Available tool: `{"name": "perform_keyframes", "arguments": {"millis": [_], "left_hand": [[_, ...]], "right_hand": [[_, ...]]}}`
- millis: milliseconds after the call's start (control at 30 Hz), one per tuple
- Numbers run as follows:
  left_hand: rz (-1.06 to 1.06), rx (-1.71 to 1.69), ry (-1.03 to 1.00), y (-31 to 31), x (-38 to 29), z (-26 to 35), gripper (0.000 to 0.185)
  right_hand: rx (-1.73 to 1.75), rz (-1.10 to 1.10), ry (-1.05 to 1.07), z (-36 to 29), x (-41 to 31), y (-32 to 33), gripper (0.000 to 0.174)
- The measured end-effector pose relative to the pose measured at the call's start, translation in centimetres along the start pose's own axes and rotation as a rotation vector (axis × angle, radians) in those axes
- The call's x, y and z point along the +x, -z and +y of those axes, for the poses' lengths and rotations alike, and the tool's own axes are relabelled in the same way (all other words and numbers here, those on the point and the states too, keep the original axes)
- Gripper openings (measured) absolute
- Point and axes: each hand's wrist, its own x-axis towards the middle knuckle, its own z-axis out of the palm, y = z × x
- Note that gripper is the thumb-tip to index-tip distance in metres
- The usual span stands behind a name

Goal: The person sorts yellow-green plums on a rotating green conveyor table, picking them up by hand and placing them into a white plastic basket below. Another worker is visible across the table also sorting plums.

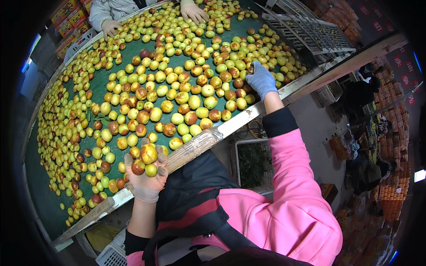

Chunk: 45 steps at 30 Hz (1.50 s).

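My left hand (146,181), in a thin pale glove with soiled fingertips, is palm up at the near edge of the sorting table. It cups a few jujubes (148,154), yellow-green with red-brown patches. My right hand (262,79), in a blue-grey glove, reaches over the table at the right. Its fingers are curled around a brownish jujube (251,69), mostly hidden by the glove. Many loose jujubes (155,114), from green to dark red, lie spread over the green table surface (100,78).
A taped rail (193,146) edges the table before me. Across it, a co-worker's gloved hands (194,13) touch the fruit. A slatted metal chute (309,31) stands at the far right. Below are a crate of leaves (254,163) and a white plastic basket (114,251). Stacked cartons (392,186) line the right.
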Motion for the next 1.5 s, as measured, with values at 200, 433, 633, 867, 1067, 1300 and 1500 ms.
{"name": "perform_keyframes", "arguments": {"millis": [200,433,633,867,1067,1300,1500], "left_hand": [[0.072,0.131,-0.146,-0.1,1.3,0.2,0.071],[0.159,0.159,-0.262,-1.8,-1.9,1.7,0.070],[0.079,0.450,-0.276,-0.4,-6.0,4.4,0.074],[0.182,0.328,-0.351,-2.7,-4.2,3.8,0.065],[0.095,0.337,-0.304,-1.9,-5.4,5.2,0.067],[0.228,0.382,-0.360,-2.9,-5.3,5.0,0.068],[0.393,1.480,-0.421,1.1,-9.1,7.3,0.071]], "right_hand": [[0.810,-0.296,0.869,-10.6,-17.7,-7.3,0.059],[0.189,0.041,1.007,-9.7,-13.4,-7.4,0.054],[-0.370,0.144,0.152,0.3,1.6,-5.4,0.078],[-0.203,0.060,0.040,-14.5,10.6,-8.7,0.080],[-0.187,-0.084,0.700,-27.5,4.3,-16.0,0.094],[0.476,0.156,0.778,-25.7,10.0,-11.6,0.031],[-0.197,0.024,0.235,-20.8,24.4,-10.3,0.042]]}}
